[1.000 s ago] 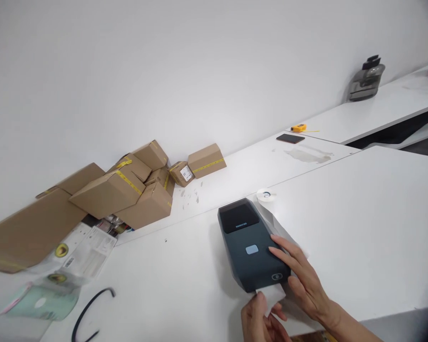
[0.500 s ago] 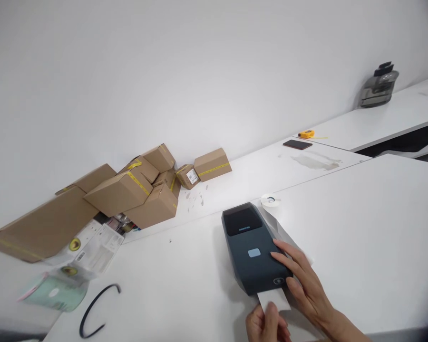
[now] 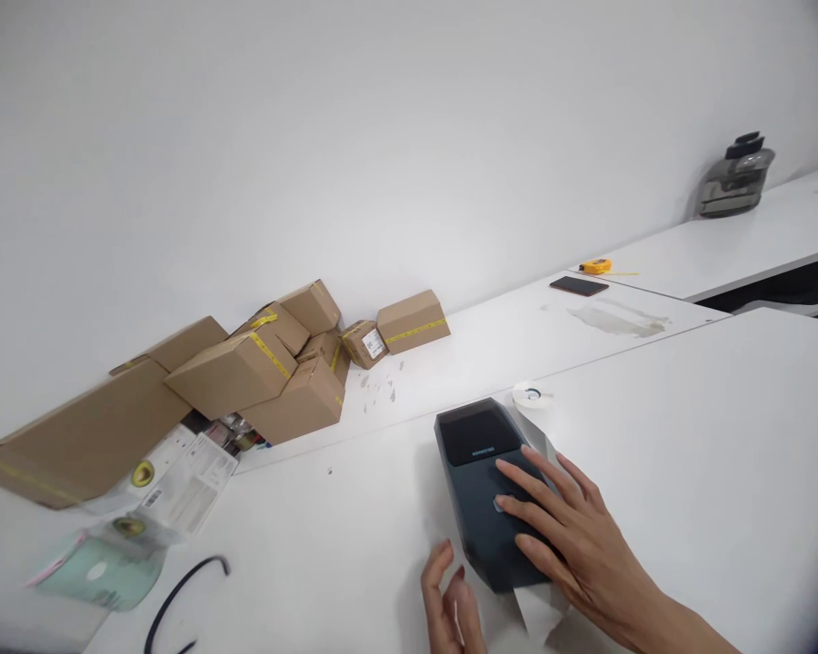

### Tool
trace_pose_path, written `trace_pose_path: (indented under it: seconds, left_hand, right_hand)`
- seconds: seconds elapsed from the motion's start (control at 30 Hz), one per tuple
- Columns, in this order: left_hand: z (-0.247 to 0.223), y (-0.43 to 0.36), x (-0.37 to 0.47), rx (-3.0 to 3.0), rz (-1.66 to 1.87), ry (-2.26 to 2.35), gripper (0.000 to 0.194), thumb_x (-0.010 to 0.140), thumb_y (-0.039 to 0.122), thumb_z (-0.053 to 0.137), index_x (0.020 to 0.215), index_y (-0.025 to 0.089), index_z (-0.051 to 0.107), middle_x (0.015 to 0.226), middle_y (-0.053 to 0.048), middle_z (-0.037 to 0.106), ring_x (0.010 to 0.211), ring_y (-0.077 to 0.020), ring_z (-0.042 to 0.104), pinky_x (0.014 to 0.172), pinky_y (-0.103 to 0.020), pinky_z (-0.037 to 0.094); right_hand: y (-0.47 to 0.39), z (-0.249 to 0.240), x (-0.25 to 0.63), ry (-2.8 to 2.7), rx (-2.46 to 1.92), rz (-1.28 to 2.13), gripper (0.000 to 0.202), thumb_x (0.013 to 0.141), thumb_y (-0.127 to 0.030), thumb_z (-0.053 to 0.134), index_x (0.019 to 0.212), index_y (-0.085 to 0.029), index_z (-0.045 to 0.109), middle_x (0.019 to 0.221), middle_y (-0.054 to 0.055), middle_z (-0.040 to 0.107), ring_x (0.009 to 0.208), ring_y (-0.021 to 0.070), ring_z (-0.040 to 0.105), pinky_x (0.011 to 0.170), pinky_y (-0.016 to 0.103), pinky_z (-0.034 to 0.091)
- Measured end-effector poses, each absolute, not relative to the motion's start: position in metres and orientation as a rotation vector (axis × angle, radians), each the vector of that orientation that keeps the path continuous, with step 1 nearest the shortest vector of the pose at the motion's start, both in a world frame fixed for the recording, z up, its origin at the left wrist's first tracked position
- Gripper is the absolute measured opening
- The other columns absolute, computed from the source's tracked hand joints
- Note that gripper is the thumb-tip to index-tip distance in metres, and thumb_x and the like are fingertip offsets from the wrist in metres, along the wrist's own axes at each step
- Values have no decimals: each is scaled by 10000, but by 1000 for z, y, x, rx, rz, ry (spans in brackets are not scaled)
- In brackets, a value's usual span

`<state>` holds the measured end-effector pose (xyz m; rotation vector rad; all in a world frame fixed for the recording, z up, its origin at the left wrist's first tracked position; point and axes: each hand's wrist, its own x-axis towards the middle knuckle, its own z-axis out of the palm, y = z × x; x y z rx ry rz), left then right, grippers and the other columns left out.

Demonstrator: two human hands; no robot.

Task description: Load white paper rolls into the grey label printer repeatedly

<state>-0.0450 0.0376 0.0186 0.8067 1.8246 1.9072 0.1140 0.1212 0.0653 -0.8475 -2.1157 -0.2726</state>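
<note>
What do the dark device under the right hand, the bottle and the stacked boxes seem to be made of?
Device: probably hard plastic, judging by its smooth, matte surface; the top panel looks glossier. Bottle: likely tinted plastic, since it looks translucent, though glass is possible. Stacked boxes: brown cardboard, dull-finished, with folded edges and yellow tape.

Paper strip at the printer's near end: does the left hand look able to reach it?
Probably yes: the left hand looks empty, close beside the paper strip, and nothing visible stands between them.
</note>
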Motion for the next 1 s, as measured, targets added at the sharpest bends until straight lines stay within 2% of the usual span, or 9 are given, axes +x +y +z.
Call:
trace_pose_path:
  seconds: [0.1,0.17,0.27,0.4,0.5,0.6,0.67,0.83,1.0]
  left_hand:
    - [22,42,-32,936,1908,1748,542,909,576,471,1273,189,575,1476,-134,499,1380,-300,445,1116,-374,403]
    - [26,42,-25,1004,1847,1718,575,925,564,449,1359,195,520,1535,-122,433,1436,-287,371,1150,-366,363]
    - [30,39,-20,1046,1757,1692,612,936,559,432,1421,188,473,1554,-122,408,1446,-279,356,1151,-358,363]
    - [36,35,-21,1053,1742,1655,631,943,556,432,1446,176,447,1565,-119,393,1450,-263,352,1148,-325,361]
    - [42,34,-24,1008,1741,1623,621,947,537,443,1455,181,435,1571,-108,390,1457,-247,343,1140,-296,362]
    - [52,35,-26,965,1752,1584,631,943,530,459,1464,176,424,1568,-110,399,1459,-244,344,1136,-296,367]
    - [63,38,-28,942,1771,1565,633,939,543,462,1457,182,440,1558,-106,418,1452,-247,358,1134,-302,370]
    - [101,63,-45,1011,1853,1526,582,946,565,426,1367,184,552,1448,-106,555,1380,-258,465,1139,-335,363]
    - [109,116,-75,1114,1893,1508,456,951,471,464,1297,187,549,1346,-123,621,1282,-223,553,1090,-343,402]
  right_hand:
    - [118,61,115,-2120,-857,-312,322,926,-359,579,1236,-290,636,1462,-2,555,1452,264,325,1154,467,206]
    - [117,59,115,-2100,-873,-319,343,926,-371,581,1258,-298,627,1468,-2,548,1448,262,330,1152,461,208]
    - [114,56,114,-2081,-896,-265,351,928,-387,581,1272,-326,615,1484,-10,530,1440,274,346,1154,482,213]
    - [108,52,117,-2019,-924,120,367,970,-389,496,1330,-348,555,1566,-3,415,1447,285,348,1108,499,363]
    - [101,48,121,-1829,-988,508,424,1008,-411,394,1426,-359,443,1614,16,317,1455,272,348,1084,481,446]
    - [96,50,125,-1646,-1034,725,478,1021,-442,338,1495,-379,334,1621,14,302,1475,266,314,1142,495,395]
    - [99,55,124,-1607,-1029,778,495,1019,-459,338,1507,-382,315,1622,5,300,1485,263,293,1177,494,347]
    - [134,89,114,-1670,-897,634,512,1024,-452,312,1526,-350,293,1607,21,326,1473,254,311,1196,486,311]
    - [194,144,95,-1656,-838,448,476,1019,-455,315,1445,-271,421,1467,81,509,1357,251,467,1136,470,380]
